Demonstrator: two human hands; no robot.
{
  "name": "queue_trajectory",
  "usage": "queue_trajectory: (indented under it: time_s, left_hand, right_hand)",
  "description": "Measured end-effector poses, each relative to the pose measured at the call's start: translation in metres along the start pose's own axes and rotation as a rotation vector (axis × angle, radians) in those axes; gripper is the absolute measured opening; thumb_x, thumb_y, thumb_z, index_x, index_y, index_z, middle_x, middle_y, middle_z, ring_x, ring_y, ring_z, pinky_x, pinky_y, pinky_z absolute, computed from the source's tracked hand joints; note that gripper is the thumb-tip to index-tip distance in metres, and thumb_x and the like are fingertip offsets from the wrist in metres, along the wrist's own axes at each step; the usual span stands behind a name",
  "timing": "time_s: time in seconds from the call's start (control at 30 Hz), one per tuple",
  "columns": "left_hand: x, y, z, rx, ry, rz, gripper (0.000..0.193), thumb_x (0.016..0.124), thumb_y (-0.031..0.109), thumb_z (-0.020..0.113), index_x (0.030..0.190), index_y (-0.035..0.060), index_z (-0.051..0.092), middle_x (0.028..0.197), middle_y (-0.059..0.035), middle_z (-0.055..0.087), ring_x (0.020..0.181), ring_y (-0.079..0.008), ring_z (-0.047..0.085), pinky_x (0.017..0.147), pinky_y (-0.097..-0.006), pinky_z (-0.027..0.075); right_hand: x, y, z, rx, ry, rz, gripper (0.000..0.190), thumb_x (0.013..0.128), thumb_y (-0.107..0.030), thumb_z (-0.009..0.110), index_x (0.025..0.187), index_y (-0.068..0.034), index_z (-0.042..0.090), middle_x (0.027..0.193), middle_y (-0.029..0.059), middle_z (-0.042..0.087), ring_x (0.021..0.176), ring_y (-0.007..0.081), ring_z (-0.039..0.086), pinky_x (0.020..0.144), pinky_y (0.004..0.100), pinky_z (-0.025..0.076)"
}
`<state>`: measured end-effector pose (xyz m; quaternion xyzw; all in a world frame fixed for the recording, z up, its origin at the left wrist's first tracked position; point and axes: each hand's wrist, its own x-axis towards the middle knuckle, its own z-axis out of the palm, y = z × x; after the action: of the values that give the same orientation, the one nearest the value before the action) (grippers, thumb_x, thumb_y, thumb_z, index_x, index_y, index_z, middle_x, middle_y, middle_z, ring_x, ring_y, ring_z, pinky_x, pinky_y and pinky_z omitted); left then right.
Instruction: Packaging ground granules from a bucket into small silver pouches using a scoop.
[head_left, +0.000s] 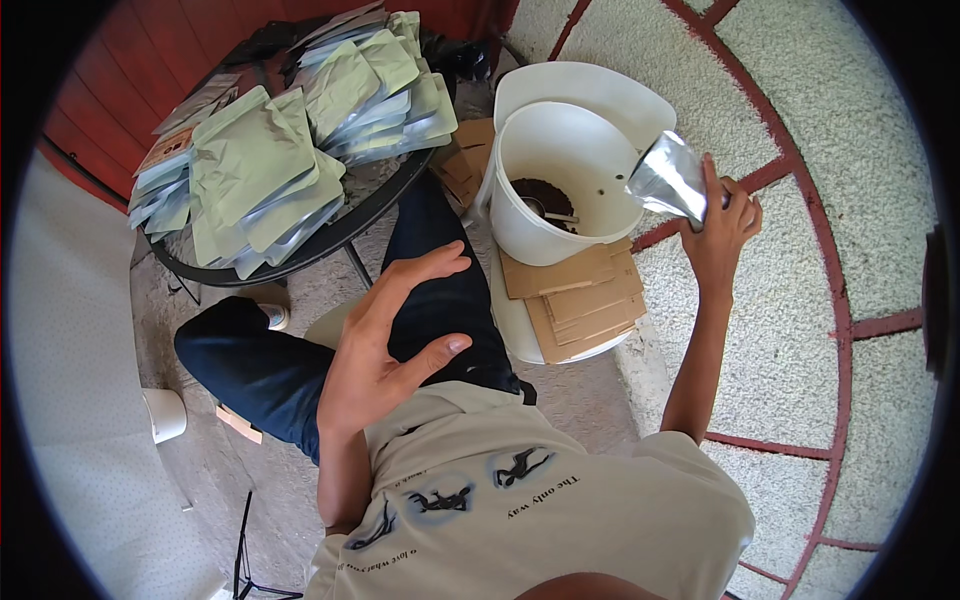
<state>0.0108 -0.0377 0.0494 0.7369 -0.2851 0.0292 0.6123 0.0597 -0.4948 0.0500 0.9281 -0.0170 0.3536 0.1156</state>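
My right hand (716, 214) grips a shiny silver foil pouch (670, 178) at the right, beside the rim of a white plastic bucket (517, 217). The pouch is tilted, its far end towards the bucket. Inside the bucket lie a dark granular material (551, 196) and a metal scoop (536, 208) with its handle across it. My left hand (386, 337) is held over my lap, fingers and thumb apart, with nothing in it. To the upper left, many pale green and silver pouches (251, 161) lie in overlapping piles on a round black-rimmed table (300, 270).
Flattened cardboard pieces (574, 300) lie under the bucket on a white support (525, 345). A small white container (163, 415) stands on the floor at the left, near a black tripod stand (244, 555). A textured wall (757, 330) rises at the right.
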Motion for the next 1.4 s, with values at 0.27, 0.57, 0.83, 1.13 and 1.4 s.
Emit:
queue_trajectory:
  time_s: [0.27, 0.57, 0.83, 1.13, 1.4]
  left_hand:
    - [-0.001, 0.000, -0.001, 0.019, -0.031, -0.005, 0.072, 0.089, 0.008, 0.086, 0.154, 0.0009, 0.056, 0.142, -0.0184, 0.070, 0.133, -0.0318, 0.067, 0.115, -0.0416, 0.048]
    - [0.000, -0.001, 0.001, 0.007, -0.027, -0.005, 0.072, 0.089, 0.007, 0.085, 0.154, 0.0002, 0.056, 0.141, -0.0185, 0.071, 0.131, -0.0314, 0.068, 0.114, -0.0415, 0.048]
    - [-0.001, 0.001, 0.001, 0.011, -0.048, -0.030, 0.071, 0.089, 0.007, 0.085, 0.154, -0.0003, 0.056, 0.139, -0.0181, 0.071, 0.130, -0.0304, 0.068, 0.114, -0.0419, 0.049]
    - [0.002, 0.000, 0.002, 0.016, -0.065, -0.044, 0.070, 0.090, 0.007, 0.085, 0.154, 0.0018, 0.057, 0.140, -0.0175, 0.071, 0.131, -0.0303, 0.068, 0.114, -0.0419, 0.050]
    - [0.002, -0.004, 0.006, 0.015, -0.084, -0.047, 0.071, 0.090, 0.007, 0.085, 0.155, 0.0013, 0.055, 0.140, -0.0174, 0.071, 0.131, -0.0298, 0.068, 0.114, -0.0415, 0.050]
  right_hand:
    - [0.001, -0.008, 0.000, -0.053, -0.097, -0.065, 0.107, 0.068, -0.002, 0.092, 0.163, -0.032, 0.052, 0.133, 0.0088, 0.056, 0.131, 0.0282, 0.053, 0.127, 0.0585, 0.022]
    - [-0.003, -0.003, 0.010, -0.018, -0.008, -0.031, 0.107, 0.068, -0.002, 0.093, 0.162, -0.037, 0.053, 0.135, 0.0074, 0.057, 0.131, 0.0266, 0.054, 0.128, 0.0602, 0.022]
    - [-0.003, -0.005, 0.008, -0.031, 0.027, 0.058, 0.106, 0.069, -0.002, 0.091, 0.162, -0.037, 0.053, 0.136, 0.0064, 0.058, 0.132, 0.0249, 0.055, 0.128, 0.0617, 0.021]
    - [-0.009, -0.006, 0.013, -0.016, 0.016, 0.016, 0.106, 0.069, -0.003, 0.092, 0.162, -0.034, 0.052, 0.135, 0.0080, 0.056, 0.134, 0.0270, 0.053, 0.128, 0.0608, 0.022]
    - [-0.016, -0.027, 0.019, 0.152, 0.031, 0.144, 0.112, 0.067, -0.006, 0.091, 0.167, -0.032, 0.046, 0.137, 0.0109, 0.054, 0.133, 0.0338, 0.052, 0.125, 0.0581, 0.025]
